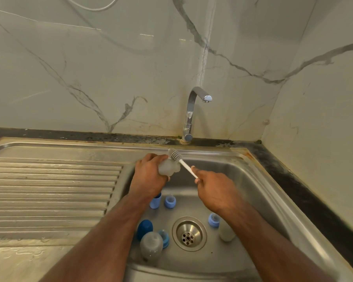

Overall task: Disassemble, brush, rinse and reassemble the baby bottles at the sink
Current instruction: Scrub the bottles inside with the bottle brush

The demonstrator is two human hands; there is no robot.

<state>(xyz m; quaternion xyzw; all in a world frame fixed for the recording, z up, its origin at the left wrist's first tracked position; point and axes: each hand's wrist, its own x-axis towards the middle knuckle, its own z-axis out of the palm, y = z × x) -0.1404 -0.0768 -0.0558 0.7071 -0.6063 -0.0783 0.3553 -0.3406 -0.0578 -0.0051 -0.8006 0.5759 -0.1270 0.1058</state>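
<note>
My left hand [150, 174] grips a frosted clear baby bottle [168, 167] over the back of the steel sink [259, 180]. My right hand [214, 186] holds the white handle of a bottle brush [174, 155], whose grey bristle head sits just above the bottle, outside it. On the sink floor lie a second clear bottle [151, 246], a dark blue cap [144, 228], a light blue cap [155, 201], two light blue collars with teats [170, 201] [213, 219], another blue collar [164, 238], and a third pale bottle [225, 231] partly under my right forearm.
The chrome tap [194, 110] stands behind the sink with no water running. A ribbed, wet steel draining board [49, 190] lies to the left. The drain [189, 234] is in the middle of the basin. Marble wall panels close the back and right sides.
</note>
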